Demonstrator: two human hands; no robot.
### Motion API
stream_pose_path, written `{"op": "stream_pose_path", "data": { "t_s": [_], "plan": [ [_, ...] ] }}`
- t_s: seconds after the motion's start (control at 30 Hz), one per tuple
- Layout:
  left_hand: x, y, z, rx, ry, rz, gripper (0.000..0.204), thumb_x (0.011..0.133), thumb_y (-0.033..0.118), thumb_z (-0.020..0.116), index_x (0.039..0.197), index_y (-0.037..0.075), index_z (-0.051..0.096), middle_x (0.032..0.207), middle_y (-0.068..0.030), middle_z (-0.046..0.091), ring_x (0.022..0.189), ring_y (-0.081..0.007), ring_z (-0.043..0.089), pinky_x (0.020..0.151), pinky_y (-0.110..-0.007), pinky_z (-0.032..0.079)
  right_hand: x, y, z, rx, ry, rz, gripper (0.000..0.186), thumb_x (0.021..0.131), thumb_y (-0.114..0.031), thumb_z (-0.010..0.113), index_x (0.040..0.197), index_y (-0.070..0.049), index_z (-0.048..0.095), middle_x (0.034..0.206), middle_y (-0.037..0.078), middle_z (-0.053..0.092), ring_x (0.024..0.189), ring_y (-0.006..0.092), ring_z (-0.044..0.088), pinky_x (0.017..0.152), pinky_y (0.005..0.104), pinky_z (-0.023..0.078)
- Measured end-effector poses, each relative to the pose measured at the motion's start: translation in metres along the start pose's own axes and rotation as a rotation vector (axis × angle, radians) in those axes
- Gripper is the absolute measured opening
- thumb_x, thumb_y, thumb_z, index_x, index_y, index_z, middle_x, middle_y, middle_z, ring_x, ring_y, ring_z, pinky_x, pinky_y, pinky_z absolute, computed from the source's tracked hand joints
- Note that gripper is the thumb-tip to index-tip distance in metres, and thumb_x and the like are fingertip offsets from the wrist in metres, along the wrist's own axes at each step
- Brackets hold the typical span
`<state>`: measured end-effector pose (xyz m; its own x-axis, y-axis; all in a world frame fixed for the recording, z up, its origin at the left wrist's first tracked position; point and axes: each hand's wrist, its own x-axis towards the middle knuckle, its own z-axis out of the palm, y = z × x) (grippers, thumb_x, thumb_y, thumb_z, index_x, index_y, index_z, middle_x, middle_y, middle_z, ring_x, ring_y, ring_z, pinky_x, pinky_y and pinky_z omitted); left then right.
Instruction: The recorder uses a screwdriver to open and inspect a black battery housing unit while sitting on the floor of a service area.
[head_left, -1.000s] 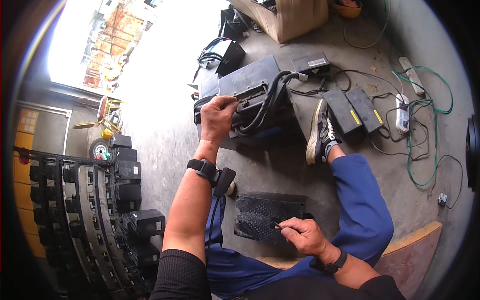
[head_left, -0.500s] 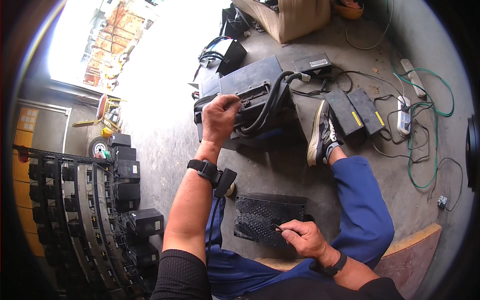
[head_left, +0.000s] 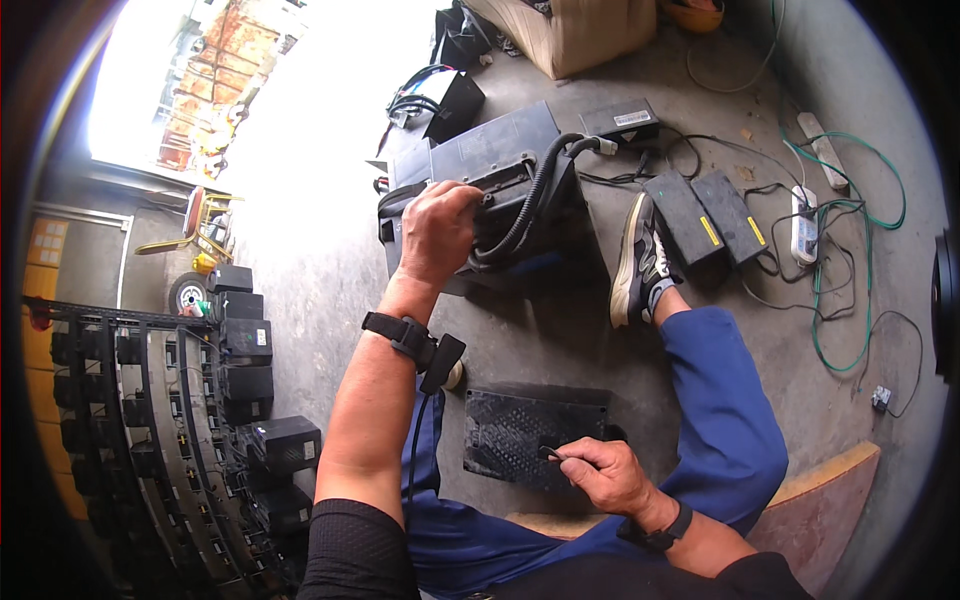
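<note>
Left hand (head_left: 440,228) has edged rightward at the black case (head_left: 495,143), grip unclear!
Right hand (head_left: 608,476) pinches a dark piece (head_left: 550,453); concrete floor (head_left: 325,315) beneath the case, rack (head_left: 165,400) to its left.

The left hand (head_left: 438,235) hides part of the dark case (head_left: 492,148), the thin item (head_left: 549,453) in the right hand (head_left: 612,477) is too small to identify, and the view's upper edge crops the tan box (head_left: 580,42).

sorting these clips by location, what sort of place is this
Probably a workshop or storeroom for electrical equipment: at the left a rack with black boxes along it, near the middle a large dark case with a corrugated hose, and a white power strip on the grey floor.
</note>
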<state>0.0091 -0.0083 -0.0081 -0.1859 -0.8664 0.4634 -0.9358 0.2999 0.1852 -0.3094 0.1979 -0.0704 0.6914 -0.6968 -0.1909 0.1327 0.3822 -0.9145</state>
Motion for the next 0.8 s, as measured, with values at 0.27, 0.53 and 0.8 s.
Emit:
{"op": "stream_pose_path", "data": {
  "t_s": [0.27, 0.53, 0.8],
  "plan": [
    [0.0017, 0.0084, -0.0002, 0.146, -0.015, 0.024, 0.02, 0.085, 0.005, 0.061, 0.1, 0.011, 0.074, 0.086, -0.0107, 0.072, 0.082, -0.0317, 0.071, 0.072, -0.044, 0.056, 0.0018, -0.0032, 0.0011, -0.044, 0.004, -0.026, 0.018, 0.096, -0.011, 0.068, 0.108, 0.002, 0.072, 0.09, 0.011, 0.074, 0.08, 0.0165, 0.071, 0.074, 0.028, 0.055],
    [0.0045, 0.0063, -0.0018, 0.072, -0.035, -0.082, 0.02, 0.083, 0.004, 0.073, 0.102, 0.008, 0.075, 0.093, -0.0142, 0.075, 0.086, -0.0322, 0.074, 0.077, -0.038, 0.058, 0.0015, -0.004, 0.0004, -0.042, 0.001, -0.022, 0.017, 0.097, -0.011, 0.068, 0.108, 0.002, 0.072, 0.09, 0.01, 0.074, 0.079, 0.0153, 0.07, 0.073, 0.0274, 0.054],
    [0.0013, 0.0033, 0.0019, 0.17, 0.008, 0.045, 0.022, 0.086, 0.005, 0.062, 0.103, 0.012, 0.074, 0.085, -0.0115, 0.074, 0.076, -0.0326, 0.072, 0.068, -0.044, 0.056, 0.0024, -0.0013, 0.0011, -0.039, -0.001, -0.013, 0.017, 0.096, -0.011, 0.069, 0.107, 0.001, 0.072, 0.089, 0.01, 0.074, 0.078, 0.0149, 0.069, 0.072, 0.027, 0.054]
  ]
}}
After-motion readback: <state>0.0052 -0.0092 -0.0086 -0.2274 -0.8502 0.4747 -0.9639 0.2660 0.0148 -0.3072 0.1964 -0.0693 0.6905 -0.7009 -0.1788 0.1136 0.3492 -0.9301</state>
